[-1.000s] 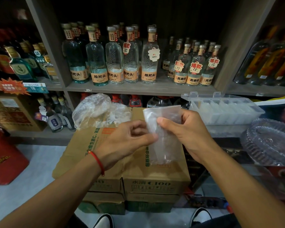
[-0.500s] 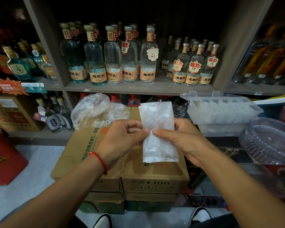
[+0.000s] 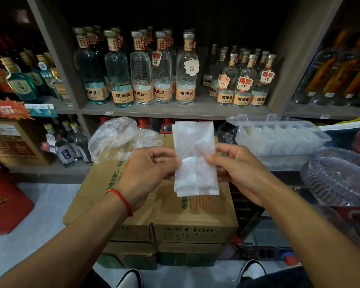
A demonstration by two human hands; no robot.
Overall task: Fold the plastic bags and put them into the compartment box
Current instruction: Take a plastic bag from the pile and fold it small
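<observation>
Head view: at centre, the left hand [image 3: 152, 165] and right hand [image 3: 235, 167] pinch a folded plastic bag [image 3: 195, 159] above stacked cardboard cartons [image 3: 193, 217]. Compartment box [image 3: 279, 136] sits at two o'clock, loose bags [image 3: 116, 138] at ten, bottle shelves [image 3: 175, 111] at twelve.

Folded plastic bag [image 3: 195, 159] upright, mid-air over cardboard cartons [image 3: 191, 215].
Clear compartment box [image 3: 279, 136] open at right, holding folded bags; loose bag pile [image 3: 121, 138] on left carton.
</observation>
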